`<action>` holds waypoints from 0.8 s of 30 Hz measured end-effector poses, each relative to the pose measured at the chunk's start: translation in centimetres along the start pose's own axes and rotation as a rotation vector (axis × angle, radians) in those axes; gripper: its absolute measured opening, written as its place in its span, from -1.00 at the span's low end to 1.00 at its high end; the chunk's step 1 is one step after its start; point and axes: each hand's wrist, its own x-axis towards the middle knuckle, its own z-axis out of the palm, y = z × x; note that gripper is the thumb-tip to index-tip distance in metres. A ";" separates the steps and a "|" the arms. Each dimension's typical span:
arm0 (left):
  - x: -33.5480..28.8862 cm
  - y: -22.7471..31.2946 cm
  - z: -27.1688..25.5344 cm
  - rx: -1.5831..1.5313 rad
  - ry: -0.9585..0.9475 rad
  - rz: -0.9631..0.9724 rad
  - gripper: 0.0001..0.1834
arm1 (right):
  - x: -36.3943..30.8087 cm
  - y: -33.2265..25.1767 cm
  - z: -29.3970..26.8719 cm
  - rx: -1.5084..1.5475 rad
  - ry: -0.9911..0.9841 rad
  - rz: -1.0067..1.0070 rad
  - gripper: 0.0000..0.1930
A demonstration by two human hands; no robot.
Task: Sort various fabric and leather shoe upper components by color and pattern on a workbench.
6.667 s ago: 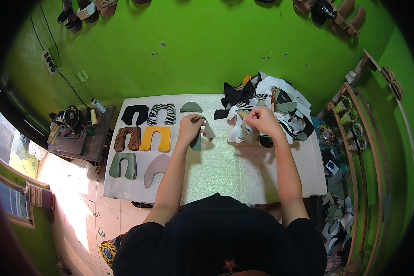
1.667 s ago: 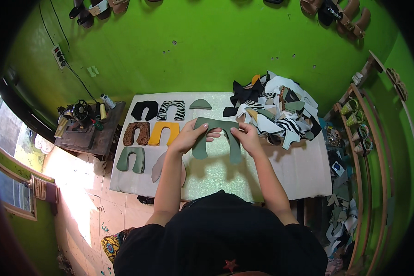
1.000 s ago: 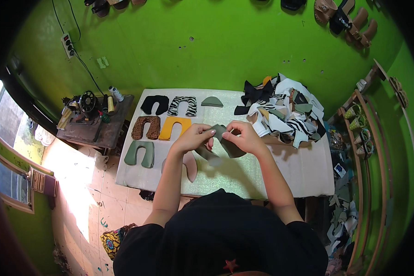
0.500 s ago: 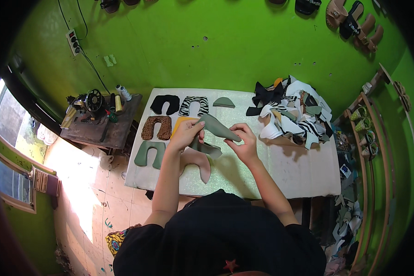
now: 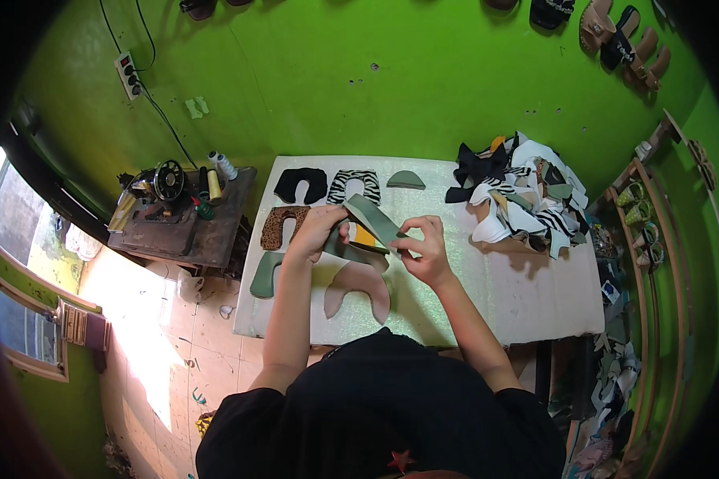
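Note:
Over the table, a grey-green leather-like piece (image 5: 373, 221) is stretched slantwise between my hands. My left hand (image 5: 319, 231) grips its upper end, thumb on top. My right hand (image 5: 425, 254) pinches the lower right end with thumb and finger. Another green part hangs below my left hand; whether it is the same piece I cannot tell. Beneath lie a yellow piece (image 5: 365, 237), partly covered, and a pinkish-beige U-shaped piece (image 5: 356, 276). Left of them are a leopard-print U (image 5: 273, 229) and a green U (image 5: 264, 279), partly behind my left arm.
Farther back lie a black U (image 5: 287, 186), a zebra-print U (image 5: 355, 175) and a green half-moon (image 5: 406, 180). Mixed scraps (image 5: 527, 195) heap at the table's right. A sewing machine (image 5: 164, 182) stands on a side table at left; a wooden rack (image 5: 643, 207) stands at right.
The green piece, curled and twisted before, now lies straighter between my hands. My right fingers have curled closer round its end. More of the yellow and pinkish-beige pieces shows; the whole view has shifted slightly.

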 end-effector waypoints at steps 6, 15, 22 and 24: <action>0.1 0.4 -1.2 0.353 0.179 0.083 -0.75 | -0.2 0.9 2.1 0.421 -0.198 0.374 -0.70; 0.0 0.7 -0.3 0.663 0.285 0.039 -0.75 | 0.6 0.3 4.7 0.358 -0.246 0.529 -0.64; 0.8 -0.8 -2.2 0.715 0.238 0.055 -0.72 | 0.8 0.8 4.5 0.593 -0.437 0.772 -0.78; 0.8 -0.9 -2.4 0.697 0.232 0.045 -0.72 | 0.5 1.0 4.7 0.600 -0.462 0.781 -0.79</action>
